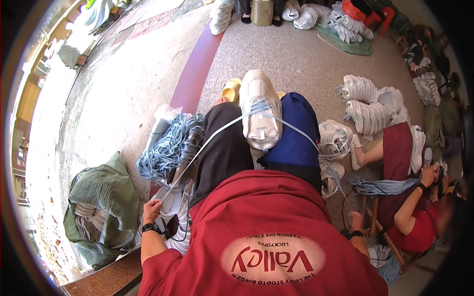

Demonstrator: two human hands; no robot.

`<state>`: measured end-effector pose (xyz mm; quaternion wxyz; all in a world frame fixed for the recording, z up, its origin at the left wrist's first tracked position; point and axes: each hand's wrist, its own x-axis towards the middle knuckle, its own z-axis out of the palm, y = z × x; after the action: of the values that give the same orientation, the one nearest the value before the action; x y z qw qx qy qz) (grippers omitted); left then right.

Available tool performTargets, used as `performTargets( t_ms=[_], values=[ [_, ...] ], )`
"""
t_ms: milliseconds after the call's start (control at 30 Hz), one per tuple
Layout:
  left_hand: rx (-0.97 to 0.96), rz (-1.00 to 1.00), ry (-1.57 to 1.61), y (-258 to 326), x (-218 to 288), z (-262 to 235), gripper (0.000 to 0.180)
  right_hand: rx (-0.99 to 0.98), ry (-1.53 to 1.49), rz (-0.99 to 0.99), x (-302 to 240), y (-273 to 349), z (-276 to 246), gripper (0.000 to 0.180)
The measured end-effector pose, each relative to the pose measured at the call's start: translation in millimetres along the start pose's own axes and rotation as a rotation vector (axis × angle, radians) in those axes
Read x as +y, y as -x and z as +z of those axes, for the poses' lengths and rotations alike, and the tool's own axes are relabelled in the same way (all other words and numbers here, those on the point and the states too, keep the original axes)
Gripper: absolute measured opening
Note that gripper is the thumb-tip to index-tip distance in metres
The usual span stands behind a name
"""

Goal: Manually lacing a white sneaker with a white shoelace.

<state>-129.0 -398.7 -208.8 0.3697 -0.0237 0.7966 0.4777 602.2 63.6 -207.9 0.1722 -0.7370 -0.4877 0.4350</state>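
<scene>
A white sneaker stands between my knees, with a light blue shoelace threaded across its upper part. The lace runs out to both sides, over the dark left trouser leg and the blue right one. Down at the left, my left hand pinches one end, drawing that length straight. My right hand is low on the right, closed and somewhat blurred; the other length leads toward it past white shoes. Beside my left knee lies a tangled heap of light blue laces.
A green cloth sack with white items stands at the left. Several white shoes lie in rows at the right. Close on my right sits another person in red, with a bundle of blue laces between us. More shoes are piled far off.
</scene>
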Motion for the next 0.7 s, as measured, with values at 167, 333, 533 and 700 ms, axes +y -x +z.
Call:
performTargets(
  t_ms=[167,333,533,700],
  values=[
    [0.118,-0.072,-0.115,4.0,-42.7,-35.4,0.013,0.017,0.029,-0.070,-6.9,3.8,7.8,0.012],
    [0.185,-0.035,-0.188,11.4,-68.7,-58.2,0.010,-0.012,-0.324,0.071,-42.0,-17.2,25.0,0.003],
    [0.224,-0.100,-0.617,-0.2,-20.8,-1.4,0.024,-0.165,-0.078,-0.123,-89.3,-40.1,66.5,0.004],
    [-0.179,-0.028,0.118,-25.0,78.9,91.2,0.022,-0.515,-0.239,-0.228,-214.5,-12.8,112.7,0.006]
  ],
)
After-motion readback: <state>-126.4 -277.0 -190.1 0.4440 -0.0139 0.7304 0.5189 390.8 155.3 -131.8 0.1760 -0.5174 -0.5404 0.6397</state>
